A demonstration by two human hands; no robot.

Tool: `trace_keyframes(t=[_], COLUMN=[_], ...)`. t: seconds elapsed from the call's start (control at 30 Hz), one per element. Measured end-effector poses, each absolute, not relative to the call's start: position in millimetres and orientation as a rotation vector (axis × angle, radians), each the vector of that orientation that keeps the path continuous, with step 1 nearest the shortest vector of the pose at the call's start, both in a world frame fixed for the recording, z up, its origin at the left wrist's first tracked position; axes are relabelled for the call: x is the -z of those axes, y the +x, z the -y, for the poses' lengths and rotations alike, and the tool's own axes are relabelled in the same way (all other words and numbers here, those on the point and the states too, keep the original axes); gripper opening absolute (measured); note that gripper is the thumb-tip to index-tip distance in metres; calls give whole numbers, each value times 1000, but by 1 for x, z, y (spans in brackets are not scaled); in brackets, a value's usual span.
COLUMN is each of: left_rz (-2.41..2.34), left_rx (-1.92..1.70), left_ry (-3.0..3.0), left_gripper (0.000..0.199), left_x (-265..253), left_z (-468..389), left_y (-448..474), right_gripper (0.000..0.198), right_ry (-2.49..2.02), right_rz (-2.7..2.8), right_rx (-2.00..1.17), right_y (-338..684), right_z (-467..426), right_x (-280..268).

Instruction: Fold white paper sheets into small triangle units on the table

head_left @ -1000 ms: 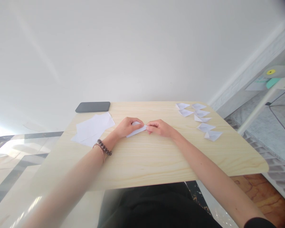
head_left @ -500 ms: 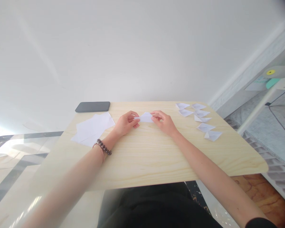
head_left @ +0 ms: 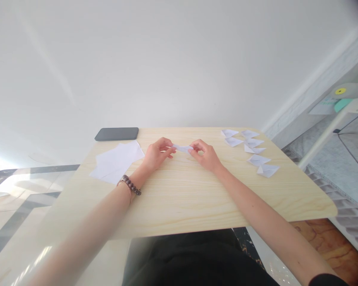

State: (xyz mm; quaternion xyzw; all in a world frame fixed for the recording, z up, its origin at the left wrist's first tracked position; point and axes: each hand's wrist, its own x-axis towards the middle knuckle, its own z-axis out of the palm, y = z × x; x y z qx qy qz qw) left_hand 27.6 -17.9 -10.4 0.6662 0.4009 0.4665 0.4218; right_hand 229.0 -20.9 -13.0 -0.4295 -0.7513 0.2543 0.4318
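Note:
A small folded white paper [head_left: 183,148] is stretched between my two hands near the far middle of the table. My left hand [head_left: 159,154] pinches its left end between thumb and fingers. At the other end, my right hand [head_left: 205,154] grips it in the same way. The paper looks narrow and seen nearly edge-on, so its exact folds are hard to make out. Over to the right lie several folded paper boats [head_left: 258,159] in two loose columns. Beside my left forearm rests a spread of flat white paper sheets [head_left: 115,162].
A dark phone [head_left: 117,134] lies at the table's far left corner. The light wooden table [head_left: 185,198] meets a white wall [head_left: 179,71] at its far edge. To the right stands a pale metal frame [head_left: 322,127] beyond the table.
The folded paper's raised peak no longer shows; it has tipped or opened into a narrow strip. Both hands have shifted only slightly, still holding its ends.

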Motion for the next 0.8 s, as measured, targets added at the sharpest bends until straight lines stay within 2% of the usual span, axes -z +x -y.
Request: trace_keyframes(t=[0.43, 0.8], left_rz=[-1068, -1154], left_rx=[-1025, -1069], left_ry=[1832, 1949], left_gripper=[29, 18], left_x=[11, 8], left_z=[19, 22], left_y=[27, 28], right_gripper=[16, 17], right_ry=[-1025, -1048], right_rz=[1949, 1943], right_rx=[-580, -611], right_y=[228, 225], right_z=[22, 25], right_x=[13, 10])
